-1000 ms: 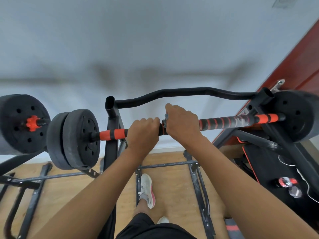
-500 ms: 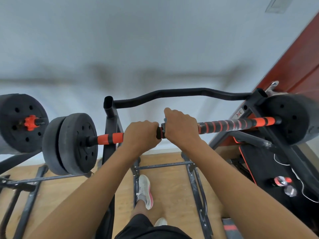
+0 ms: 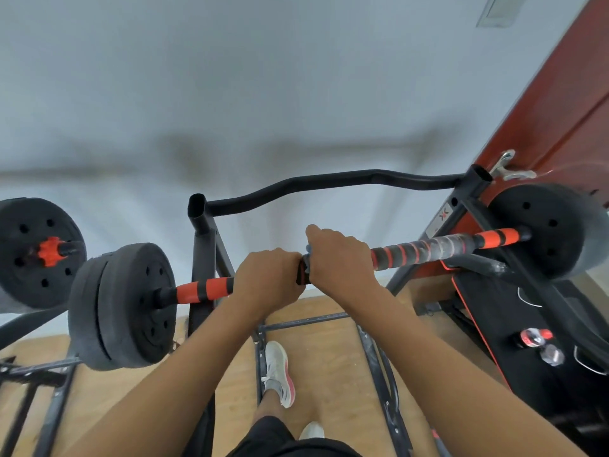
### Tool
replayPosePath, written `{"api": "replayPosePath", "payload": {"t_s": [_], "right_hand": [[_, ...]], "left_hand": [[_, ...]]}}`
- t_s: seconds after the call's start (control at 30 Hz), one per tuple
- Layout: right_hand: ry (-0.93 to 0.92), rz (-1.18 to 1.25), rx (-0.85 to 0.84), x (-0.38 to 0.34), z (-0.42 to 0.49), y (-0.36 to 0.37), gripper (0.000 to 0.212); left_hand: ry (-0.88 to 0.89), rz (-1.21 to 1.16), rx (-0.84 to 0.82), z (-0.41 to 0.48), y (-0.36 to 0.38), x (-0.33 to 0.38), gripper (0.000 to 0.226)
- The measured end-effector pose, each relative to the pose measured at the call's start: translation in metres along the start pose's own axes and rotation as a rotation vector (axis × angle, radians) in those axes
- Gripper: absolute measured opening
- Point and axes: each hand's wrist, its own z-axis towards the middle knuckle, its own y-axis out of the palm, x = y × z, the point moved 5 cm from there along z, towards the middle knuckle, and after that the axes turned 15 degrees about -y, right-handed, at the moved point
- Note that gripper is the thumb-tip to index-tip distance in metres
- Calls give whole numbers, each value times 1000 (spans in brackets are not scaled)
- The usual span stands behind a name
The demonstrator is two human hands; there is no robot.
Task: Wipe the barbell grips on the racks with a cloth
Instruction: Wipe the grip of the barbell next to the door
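Observation:
A barbell with an orange-and-black striped grip (image 3: 428, 250) lies across a black rack (image 3: 202, 245), with black weight plates at its left end (image 3: 123, 308) and right end (image 3: 557, 230). My left hand (image 3: 267, 280) grips the bar near its middle. Right beside it, my right hand (image 3: 339, 257) is wrapped round the bar with a blue-grey cloth (image 3: 308, 250) under its fingers; only a small edge of the cloth shows. The grip to the right of my hands looks scuffed and whitish.
A second barbell's plate with an orange collar (image 3: 36, 252) hangs at far left. A curved black bar (image 3: 329, 181) spans the rack top. A black bench (image 3: 514, 324) with small collars stands at right, by a red door (image 3: 560, 103). My feet are on the wooden floor (image 3: 329, 357).
The view has shifted slightly. Both hands stay closed on the bar's middle, close together; the bar seems slightly turned, showing more of the whitish scuffed part at right.

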Motion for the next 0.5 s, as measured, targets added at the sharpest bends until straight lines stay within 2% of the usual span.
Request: {"api": "replayPosePath", "payload": {"t_s": [0.1, 0.13, 0.17, 0.23, 0.3, 0.37, 0.4, 0.43, 0.5], "right_hand": [[8, -20, 0, -3, 4, 1, 26], [4, -17, -3, -3, 1, 0, 27], [0, -4, -3, -4, -4, -1, 28], [-5, 6, -3, -4, -17, -3, 29], [-18, -12, 1, -6, -28, -4, 30], [-21, -14, 0, -7, -31, -2, 30], [-19, -15, -6, -7, -29, -1, 30], [-12, -14, -13, -5, -26, -1, 30], [-2, -12, -24, -3, -17, 0, 28]], "left_hand": [[40, 59, 275, -18, 7, 1, 11], [61, 70, 331, -22, 6, 3, 11], [75, 64, 313, -25, 4, 6, 9], [76, -5, 89, -21, -3, 7, 15], [26, -100, -256, -13, -11, 1, 27], [-50, -234, -555, -11, -13, -2, 26], [-68, -247, -594, -12, -11, -2, 25], [-71, -211, -536, -15, -10, 0, 23], [-63, -92, -275, -21, -9, 0, 22]]}}
